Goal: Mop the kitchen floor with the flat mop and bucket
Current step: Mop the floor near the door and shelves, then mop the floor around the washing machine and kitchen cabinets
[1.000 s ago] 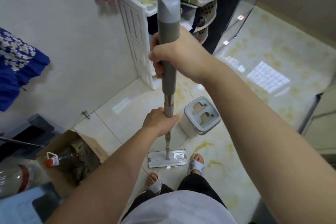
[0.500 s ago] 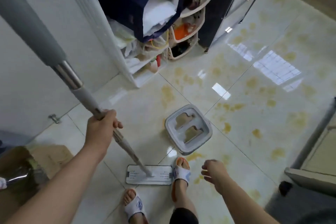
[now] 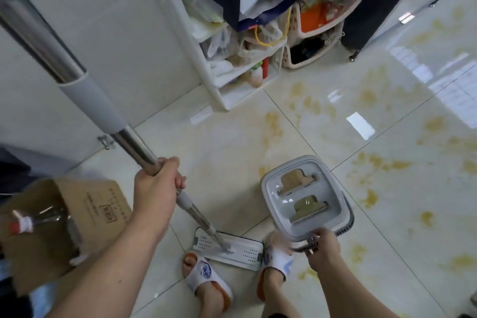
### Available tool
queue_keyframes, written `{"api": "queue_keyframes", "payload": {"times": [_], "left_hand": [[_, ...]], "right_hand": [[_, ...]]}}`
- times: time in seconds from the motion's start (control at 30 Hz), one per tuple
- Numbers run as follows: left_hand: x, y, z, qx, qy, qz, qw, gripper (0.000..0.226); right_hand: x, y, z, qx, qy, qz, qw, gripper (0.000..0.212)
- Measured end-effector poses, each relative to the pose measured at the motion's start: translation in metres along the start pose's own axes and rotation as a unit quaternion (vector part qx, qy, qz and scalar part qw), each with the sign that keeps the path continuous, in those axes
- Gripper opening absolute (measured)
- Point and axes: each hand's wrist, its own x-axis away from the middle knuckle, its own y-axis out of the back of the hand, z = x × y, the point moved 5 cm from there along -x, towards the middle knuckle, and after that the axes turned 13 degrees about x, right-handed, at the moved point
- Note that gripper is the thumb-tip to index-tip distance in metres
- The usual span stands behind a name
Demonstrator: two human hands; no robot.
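A person stands on a glossy tiled floor [image 3: 335, 116] blotched with yellow stains, the left hand [image 3: 156, 188] in a closed grip around the slanted metal mop handle [image 3: 134, 144]. The flat mop head [image 3: 229, 246] lies on the floor just in front of two feet in white sandals [image 3: 204, 276]. The right hand [image 3: 322, 250] curls its grip around the dark handle of the grey bucket [image 3: 307, 196], which sits just right of the mop head; a cardboard box [image 3: 77, 217] and cluttered shelves [image 3: 245, 41] stand along the wall.
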Motion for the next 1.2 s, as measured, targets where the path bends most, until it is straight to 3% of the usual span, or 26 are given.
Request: {"api": "queue_keyframes", "payload": {"times": [0.13,0.27,0.33,0.4,0.53,0.8,1.2], "left_hand": [[0.006,0.034,-0.005,0.015,0.009,-0.017,1.0,0.034],[0.0,0.089,-0.01,0.055,0.012,-0.052,0.997,0.028],[-0.006,0.118,-0.01,0.071,0.011,-0.069,0.995,0.028],[-0.008,0.15,-0.008,0.1,0.015,-0.089,0.991,0.03],[0.0,0.194,-0.006,0.144,0.019,-0.106,0.984,0.03],[0.013,0.263,-0.001,0.214,0.014,-0.118,0.97,0.031],[0.007,0.332,0.013,0.245,0.046,-0.182,0.951,0.041]], "right_hand": [[0.036,0.003,0.008,0.0,0.015,-0.086,0.996,0.004],[0.068,-0.042,0.037,-0.087,0.061,0.012,0.994,0.017],[0.079,-0.057,0.049,-0.107,0.048,0.021,0.993,0.024],[0.086,-0.064,0.053,-0.063,0.039,0.002,0.997,0.031],[0.097,-0.081,0.051,-0.019,0.054,-0.012,0.998,0.025],[0.155,-0.177,0.034,0.102,0.078,-0.015,0.992,0.023],[0.2,-0.37,-0.026,0.281,0.137,0.084,0.946,0.017]]}}
